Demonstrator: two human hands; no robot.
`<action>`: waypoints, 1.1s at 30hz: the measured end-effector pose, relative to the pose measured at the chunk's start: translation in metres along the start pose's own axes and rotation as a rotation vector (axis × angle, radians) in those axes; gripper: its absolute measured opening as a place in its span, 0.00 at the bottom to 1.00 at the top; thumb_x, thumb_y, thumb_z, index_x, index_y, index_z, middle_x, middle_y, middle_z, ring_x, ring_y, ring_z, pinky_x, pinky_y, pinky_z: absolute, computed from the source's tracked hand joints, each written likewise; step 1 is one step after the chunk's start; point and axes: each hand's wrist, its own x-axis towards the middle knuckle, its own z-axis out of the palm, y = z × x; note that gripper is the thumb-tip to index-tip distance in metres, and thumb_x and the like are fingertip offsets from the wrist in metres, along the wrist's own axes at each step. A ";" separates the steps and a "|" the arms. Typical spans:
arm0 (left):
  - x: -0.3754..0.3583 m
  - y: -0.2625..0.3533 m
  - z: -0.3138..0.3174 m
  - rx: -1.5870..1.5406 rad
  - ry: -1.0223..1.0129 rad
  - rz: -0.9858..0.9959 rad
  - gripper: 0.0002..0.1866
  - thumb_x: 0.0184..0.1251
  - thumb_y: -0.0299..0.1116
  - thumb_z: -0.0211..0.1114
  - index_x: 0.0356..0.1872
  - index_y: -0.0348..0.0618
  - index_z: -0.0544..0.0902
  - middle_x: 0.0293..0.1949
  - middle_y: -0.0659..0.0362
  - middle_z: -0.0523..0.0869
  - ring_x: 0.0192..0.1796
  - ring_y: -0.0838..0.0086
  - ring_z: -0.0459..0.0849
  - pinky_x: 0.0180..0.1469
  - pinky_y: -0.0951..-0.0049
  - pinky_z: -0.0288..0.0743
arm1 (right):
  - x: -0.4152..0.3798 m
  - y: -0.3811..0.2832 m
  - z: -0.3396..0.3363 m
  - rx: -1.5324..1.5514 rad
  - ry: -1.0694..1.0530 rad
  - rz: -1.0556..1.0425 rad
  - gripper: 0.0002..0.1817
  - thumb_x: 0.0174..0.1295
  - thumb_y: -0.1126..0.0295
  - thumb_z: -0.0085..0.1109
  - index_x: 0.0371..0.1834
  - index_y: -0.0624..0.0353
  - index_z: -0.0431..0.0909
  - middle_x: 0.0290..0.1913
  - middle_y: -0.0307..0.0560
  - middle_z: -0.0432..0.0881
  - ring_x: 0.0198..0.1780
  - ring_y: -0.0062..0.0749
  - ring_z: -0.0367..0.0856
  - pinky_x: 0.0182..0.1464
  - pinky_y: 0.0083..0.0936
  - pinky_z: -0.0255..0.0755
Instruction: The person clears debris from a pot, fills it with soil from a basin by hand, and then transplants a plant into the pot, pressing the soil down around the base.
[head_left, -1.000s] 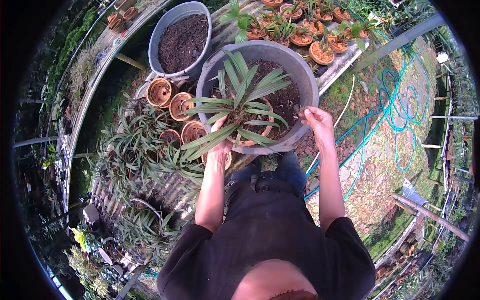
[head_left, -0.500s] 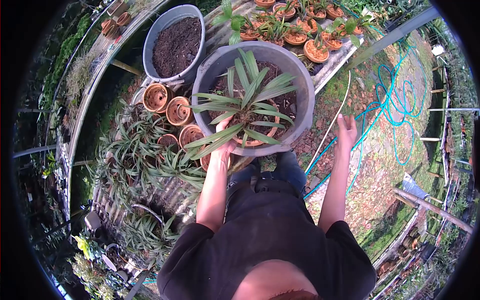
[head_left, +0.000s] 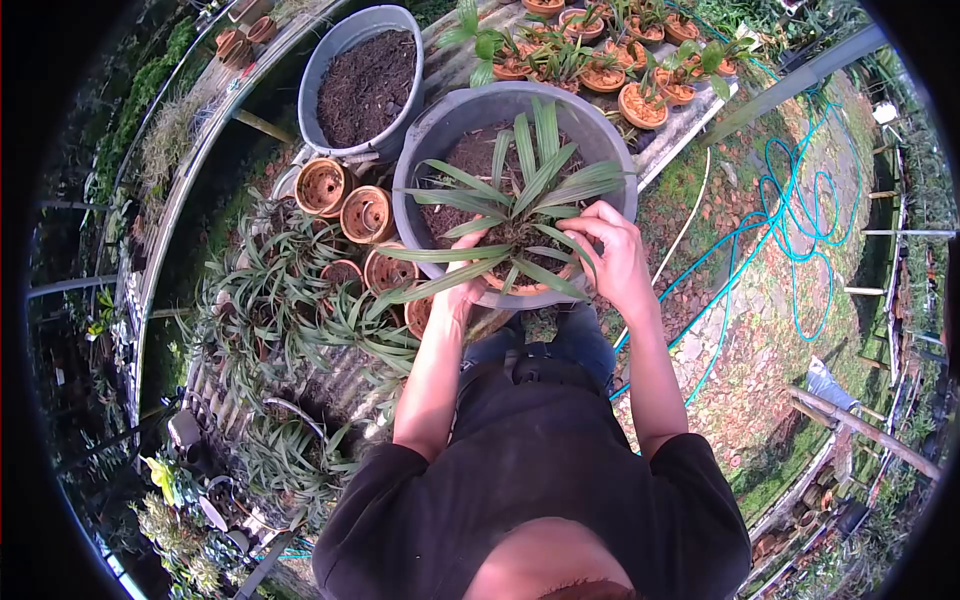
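Note:
A leafy plant with long, pleated green leaves (head_left: 540,160) grows in a clay pot (head_left: 522,287), held over a large grey tub (head_left: 415,160) with dark soil inside. My left hand (head_left: 462,280) grips the pot's left side, its fingers partly covered by leaves. On the right, my right hand (head_left: 618,255) is at the plant with thumb and forefinger pinched together at a leaf; the exact contact is partly hidden.
Left of the tub stand clay pots (head_left: 367,214) and many strap-leaved plants (head_left: 290,270). A second grey tub of soil (head_left: 365,85) is behind. Small potted plants (head_left: 640,105) line the bench at the back right. A teal hose (head_left: 775,205) lies on the ground.
My right hand has come in from the right, away from the plant, to its leaves. My left hand stays on the pot, and the plant has turned or tilted slightly.

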 end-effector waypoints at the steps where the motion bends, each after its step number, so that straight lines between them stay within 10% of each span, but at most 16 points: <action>1: -0.003 0.001 0.000 -0.009 0.005 0.011 0.20 0.79 0.41 0.54 0.62 0.39 0.79 0.57 0.51 0.86 0.57 0.63 0.85 0.63 0.57 0.80 | 0.001 -0.003 -0.001 -0.037 -0.017 -0.021 0.09 0.61 0.75 0.70 0.44 0.64 0.88 0.36 0.49 0.80 0.32 0.36 0.82 0.38 0.32 0.75; 23: 0.000 0.000 -0.001 -0.009 0.045 0.026 0.18 0.78 0.37 0.54 0.60 0.39 0.80 0.54 0.52 0.87 0.54 0.65 0.87 0.60 0.59 0.81 | -0.011 0.007 -0.003 0.040 0.286 0.279 0.06 0.63 0.73 0.68 0.38 0.66 0.84 0.34 0.48 0.83 0.31 0.39 0.85 0.36 0.33 0.77; 25: 0.000 -0.001 0.006 -0.029 0.091 -0.009 0.18 0.78 0.37 0.54 0.61 0.39 0.80 0.55 0.52 0.87 0.55 0.65 0.87 0.60 0.59 0.81 | -0.016 0.010 -0.022 -0.630 0.489 0.106 0.07 0.63 0.74 0.67 0.41 0.65 0.86 0.37 0.50 0.84 0.36 0.42 0.85 0.42 0.35 0.77; 30: 0.008 -0.008 0.021 0.028 -0.028 -0.078 0.19 0.78 0.38 0.54 0.62 0.38 0.80 0.57 0.52 0.86 0.56 0.64 0.86 0.61 0.58 0.81 | -0.035 0.016 -0.023 0.087 0.216 0.238 0.11 0.58 0.76 0.71 0.44 0.66 0.86 0.35 0.47 0.83 0.36 0.34 0.84 0.41 0.29 0.77; 33: 0.027 -0.025 0.014 0.160 -0.152 -0.054 0.20 0.78 0.38 0.54 0.62 0.38 0.80 0.58 0.51 0.85 0.56 0.63 0.86 0.62 0.57 0.81 | -0.034 0.010 -0.021 -0.013 0.224 0.197 0.12 0.56 0.73 0.74 0.41 0.67 0.86 0.33 0.46 0.82 0.32 0.30 0.80 0.38 0.26 0.75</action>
